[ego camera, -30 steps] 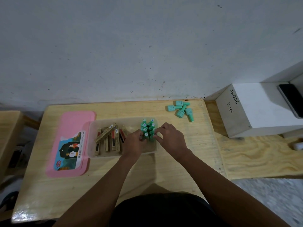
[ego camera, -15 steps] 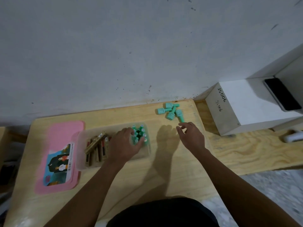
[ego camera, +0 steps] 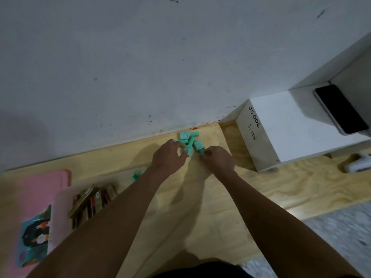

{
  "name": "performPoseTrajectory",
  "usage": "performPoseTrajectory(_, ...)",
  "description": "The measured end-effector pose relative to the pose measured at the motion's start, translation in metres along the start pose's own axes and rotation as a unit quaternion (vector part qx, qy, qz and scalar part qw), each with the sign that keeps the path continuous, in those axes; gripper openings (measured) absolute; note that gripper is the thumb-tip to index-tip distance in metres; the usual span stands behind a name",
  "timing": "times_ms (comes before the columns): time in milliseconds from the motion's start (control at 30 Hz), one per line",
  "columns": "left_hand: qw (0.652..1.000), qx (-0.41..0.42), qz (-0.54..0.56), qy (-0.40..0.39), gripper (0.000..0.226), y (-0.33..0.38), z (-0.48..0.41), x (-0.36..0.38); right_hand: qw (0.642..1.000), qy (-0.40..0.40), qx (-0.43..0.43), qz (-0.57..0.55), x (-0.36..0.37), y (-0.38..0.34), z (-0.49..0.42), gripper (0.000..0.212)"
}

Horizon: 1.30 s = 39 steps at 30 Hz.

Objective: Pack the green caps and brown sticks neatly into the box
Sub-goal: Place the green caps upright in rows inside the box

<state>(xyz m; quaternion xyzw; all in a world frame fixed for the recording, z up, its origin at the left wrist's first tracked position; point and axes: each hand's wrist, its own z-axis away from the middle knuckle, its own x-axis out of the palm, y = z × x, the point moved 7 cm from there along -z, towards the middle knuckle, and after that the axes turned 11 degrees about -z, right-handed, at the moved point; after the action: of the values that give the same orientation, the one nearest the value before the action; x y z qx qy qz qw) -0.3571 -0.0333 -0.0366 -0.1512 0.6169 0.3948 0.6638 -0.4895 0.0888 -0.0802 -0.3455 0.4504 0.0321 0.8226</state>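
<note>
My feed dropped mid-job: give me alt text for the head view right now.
The left hand and right hand curl their fingers onto the loose green caps by the wall. The clear box with brown sticks sits nearer, left, by a pink lid.

1. Left hand point(ego camera: 168, 157) is withdrawn from box point(ego camera: 58, 197) & brought to loose green caps point(ego camera: 188, 137) by wall.
2. Right hand point(ego camera: 217, 160) is advanced onto same pile; fingers of both are now curled on caps.
3. Box is seen lower-left, view having shifted.
</note>
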Motion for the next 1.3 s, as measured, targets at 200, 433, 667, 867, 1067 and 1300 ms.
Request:
performPoseTrajectory(200, 0.996, -0.037, -0.081, -0.013, 0.036, 0.023, -0.043, 0.028, 1.000, -0.005, 0.002, -0.014, -0.004, 0.009, -0.012, 0.027)
performPoseTrajectory(433, 0.987, -0.056, -0.147, -0.023, 0.032, 0.034, -0.059, 0.047, 0.978, 0.007, 0.013, -0.210, -0.030, 0.031, -0.015, 0.025)
performPoseTrajectory(667, 0.999, -0.038, -0.010, -0.027, 0.026, 0.034, -0.057, 0.030, 0.953, 0.023, -0.063, -0.294, -0.056, 0.020, 0.007, 0.018)
performPoseTrajectory(867, 0.974, -0.019, 0.224, -0.029, 0.017, 0.012, -0.027, -0.020, 0.925, 0.032, -0.115, -0.360, -0.062, -0.008, 0.034, 0.024)
performPoseTrajectory(1067, 0.940, -0.070, 0.333, -0.016, 0.017, -0.038, 0.035, -0.048, 0.916, -0.025, -0.131, -0.377, -0.038, -0.046, 0.066, 0.021)
performPoseTrajectory(1300, 0.932, -0.122, 0.336, 0.059, 0.020, -0.097, 0.105, -0.058, 0.913, -0.116, -0.162, -0.356, 0.005, -0.094, 0.120, 0.018)
